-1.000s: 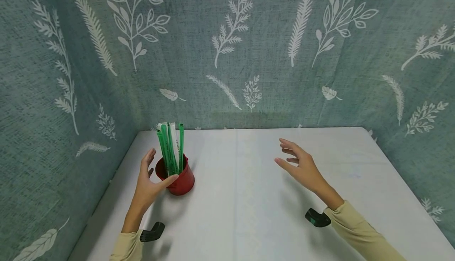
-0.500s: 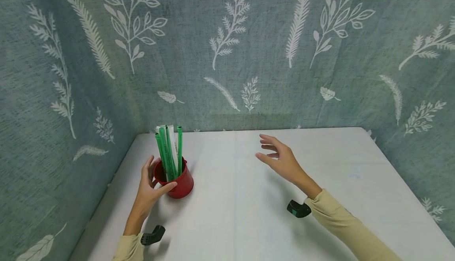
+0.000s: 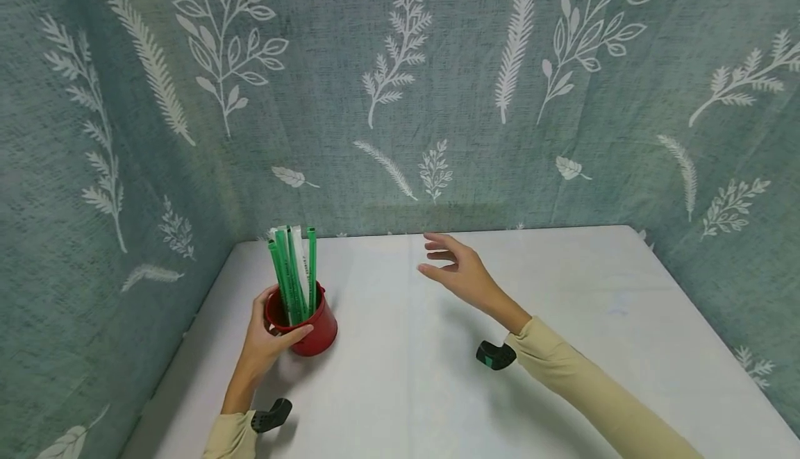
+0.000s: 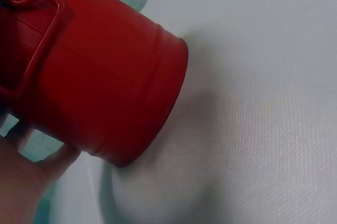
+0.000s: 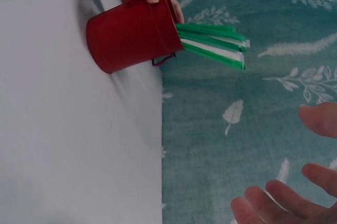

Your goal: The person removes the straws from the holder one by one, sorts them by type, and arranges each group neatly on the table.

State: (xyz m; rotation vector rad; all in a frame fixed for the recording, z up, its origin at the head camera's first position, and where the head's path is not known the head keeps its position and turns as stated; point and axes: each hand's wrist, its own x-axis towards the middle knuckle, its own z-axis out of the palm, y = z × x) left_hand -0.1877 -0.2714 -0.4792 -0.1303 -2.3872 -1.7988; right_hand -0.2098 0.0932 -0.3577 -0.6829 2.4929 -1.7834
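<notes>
Left fingers (image 3: 260, 301) closer round red bucket (image 3: 320, 332)

The place looks like a small curtained-off recording corner: teal fabric (image 3: 475, 98) with a white print of fern fronds and leafy sprigs hangs behind a plain white worktop (image 3: 381, 389) and turns along its left and right sides, enclosing it on three sides, while black wrist cameras (image 3: 496, 355) jut out by the person's cream sleeves (image 3: 587, 386); whether a home, an office or a lab lies around it cannot be told
</notes>
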